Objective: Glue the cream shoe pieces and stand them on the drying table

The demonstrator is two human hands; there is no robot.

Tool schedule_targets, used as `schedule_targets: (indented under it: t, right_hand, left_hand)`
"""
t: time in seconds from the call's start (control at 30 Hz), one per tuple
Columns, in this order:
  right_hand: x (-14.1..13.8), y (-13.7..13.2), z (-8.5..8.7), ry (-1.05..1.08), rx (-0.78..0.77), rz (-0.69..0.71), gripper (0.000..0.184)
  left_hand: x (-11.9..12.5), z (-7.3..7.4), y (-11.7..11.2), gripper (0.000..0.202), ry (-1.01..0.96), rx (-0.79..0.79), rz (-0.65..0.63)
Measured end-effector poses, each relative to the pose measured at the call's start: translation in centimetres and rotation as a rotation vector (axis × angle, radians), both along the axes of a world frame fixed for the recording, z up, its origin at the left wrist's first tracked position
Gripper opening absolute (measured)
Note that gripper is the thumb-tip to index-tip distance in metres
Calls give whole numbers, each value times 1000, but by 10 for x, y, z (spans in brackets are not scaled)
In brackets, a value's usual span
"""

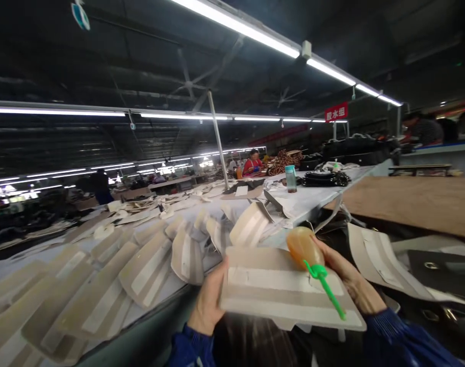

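Note:
My left hand (208,300) grips the left edge of a beige panel (282,293) with pale strips across it, held flat in front of me. My right hand (349,278) is wrapped round an amber squeeze bottle (302,245) whose green nozzle (326,288) points down over the panel's right side, its tip close to the lower strip. Both sleeves are blue. To the left of the panel, many similar beige panels (144,267) lie overlapping in a row along the long table (312,199).
A teal-capped bottle (290,178) and dark pieces (326,178) stand further along the table. A brown board (412,201) lies at right, with grey and black panels (439,267) below it. A person in red (252,163) sits far back. A slanted pole (218,137) rises from the table.

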State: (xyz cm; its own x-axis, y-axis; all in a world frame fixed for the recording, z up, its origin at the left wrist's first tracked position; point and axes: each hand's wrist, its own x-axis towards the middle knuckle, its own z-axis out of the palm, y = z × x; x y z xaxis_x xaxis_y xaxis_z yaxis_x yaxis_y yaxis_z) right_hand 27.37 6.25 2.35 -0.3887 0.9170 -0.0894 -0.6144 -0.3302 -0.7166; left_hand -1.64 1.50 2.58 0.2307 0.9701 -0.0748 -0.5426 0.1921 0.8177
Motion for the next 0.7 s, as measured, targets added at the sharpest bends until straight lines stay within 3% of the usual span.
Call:
schedule_targets:
  t: [0.2,0.4,0.57,0.7]
  right_hand:
    - [-11,10,-6,-19,64,-93,30]
    - [13,12,9,0,252,-326,36]
    - [6,-11,26,-37,479,-550,33]
    - [-23,-43,31,-173,594,-637,55]
  left_hand:
    - [6,-20,-4,43,30,-148,-122]
    - [22,-31,-19,35,15,-125,-4]
    - [40,-20,-31,41,-30,-92,157]
    - [53,-3,-51,47,-61,-64,220]
